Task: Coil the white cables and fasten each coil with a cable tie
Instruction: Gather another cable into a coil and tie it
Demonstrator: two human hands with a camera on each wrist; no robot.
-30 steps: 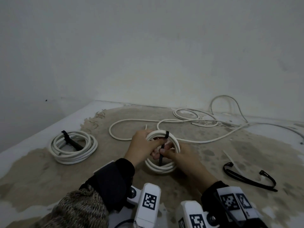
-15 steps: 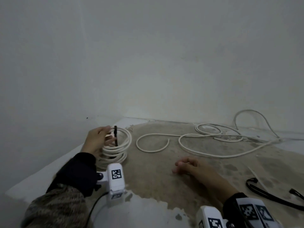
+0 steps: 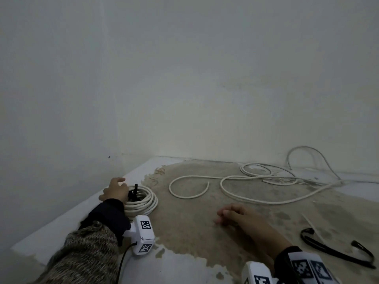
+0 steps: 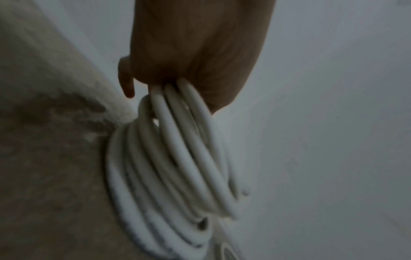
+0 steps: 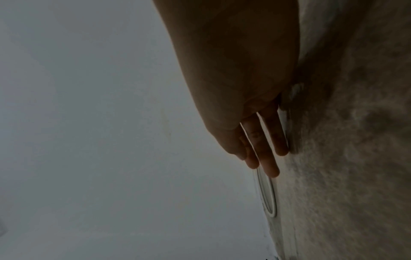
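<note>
Left hand (image 3: 114, 190) grasps tied coil (image 3: 141, 201) at bench (image 3: 61, 218) edge; right hand (image 3: 240, 217) relaxed; careless release could drop it.

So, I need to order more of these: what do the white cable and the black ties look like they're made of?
The white cable looks like smooth, matte plastic or rubber sheathing; it bends in soft loops without kinking. The black ties look like thin, flexible plastic strips, faintly glossy, possibly nylon. Neither can be confirmed from the pictures.
</note>
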